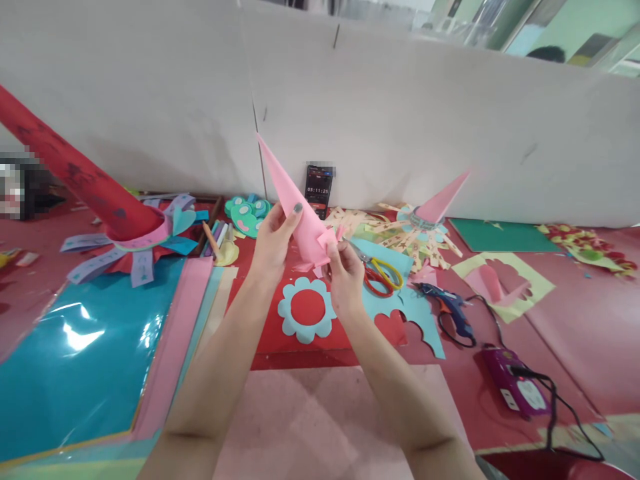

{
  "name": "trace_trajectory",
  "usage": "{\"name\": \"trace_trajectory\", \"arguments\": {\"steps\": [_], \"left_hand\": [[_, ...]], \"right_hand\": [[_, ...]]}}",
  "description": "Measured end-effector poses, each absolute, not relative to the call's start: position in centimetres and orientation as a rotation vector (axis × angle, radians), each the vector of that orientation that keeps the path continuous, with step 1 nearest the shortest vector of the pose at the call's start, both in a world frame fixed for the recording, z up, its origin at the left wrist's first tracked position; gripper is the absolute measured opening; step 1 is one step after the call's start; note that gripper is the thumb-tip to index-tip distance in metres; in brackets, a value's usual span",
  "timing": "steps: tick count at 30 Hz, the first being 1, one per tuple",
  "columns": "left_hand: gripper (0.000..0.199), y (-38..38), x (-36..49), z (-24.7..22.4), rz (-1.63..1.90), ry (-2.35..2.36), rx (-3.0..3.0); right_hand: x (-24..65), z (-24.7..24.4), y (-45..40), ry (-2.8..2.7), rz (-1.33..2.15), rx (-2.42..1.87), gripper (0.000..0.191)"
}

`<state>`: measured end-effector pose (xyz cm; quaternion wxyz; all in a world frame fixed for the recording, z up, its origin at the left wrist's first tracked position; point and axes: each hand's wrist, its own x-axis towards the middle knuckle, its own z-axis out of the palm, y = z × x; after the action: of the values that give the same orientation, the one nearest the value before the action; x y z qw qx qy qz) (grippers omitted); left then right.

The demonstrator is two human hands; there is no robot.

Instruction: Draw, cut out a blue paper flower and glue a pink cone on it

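A pink paper cone (293, 193) with cut tabs folded out around its base is held up and tilted, its tip toward the upper left. My left hand (275, 243) wraps the cone's side, thumb on the front. With thumb and fingers, my right hand (346, 270) pinches a tab at the base. Below lies a light blue scalloped paper ring (287, 321) on a red sheet (270, 340). Scissors (383, 275) with red and yellow handles rest just right of my right hand, on a cut light blue sheet (403, 307).
At right are a blue glue gun (453, 310) and a purple power strip (515, 383) with a black cord. A tall red cone (80, 180) with paper strips stands left. A phone timer (319, 190) leans on the wall behind, near a finished pink cone (443, 197).
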<state>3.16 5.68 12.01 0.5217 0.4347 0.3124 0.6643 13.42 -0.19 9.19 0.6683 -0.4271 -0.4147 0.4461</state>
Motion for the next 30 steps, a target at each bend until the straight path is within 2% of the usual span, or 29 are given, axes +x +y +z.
{"name": "trace_trajectory", "arguments": {"steps": [11, 18, 26, 30], "left_hand": [[0.043, 5.4, 2.0, 12.6, 1.511, 0.828, 1.349], [0.039, 2.9, 1.4, 12.6, 1.286, 0.965, 1.653], [0.04, -1.0, -0.1, 9.9, 1.16, 1.058, 1.571], [0.041, -3.6, -1.4, 7.8, 1.07, 1.179, 1.584]], "right_hand": [[15.1, 9.3, 0.8, -0.817, 1.037, -1.066, 0.052], [17.9, 9.7, 1.1, -1.151, 0.936, -1.276, 0.037], [17.8, 6.8, -2.4, -1.397, 0.989, -1.358, 0.031], [18.3, 4.7, -4.8, -1.498, 0.838, -1.489, 0.024]]}}
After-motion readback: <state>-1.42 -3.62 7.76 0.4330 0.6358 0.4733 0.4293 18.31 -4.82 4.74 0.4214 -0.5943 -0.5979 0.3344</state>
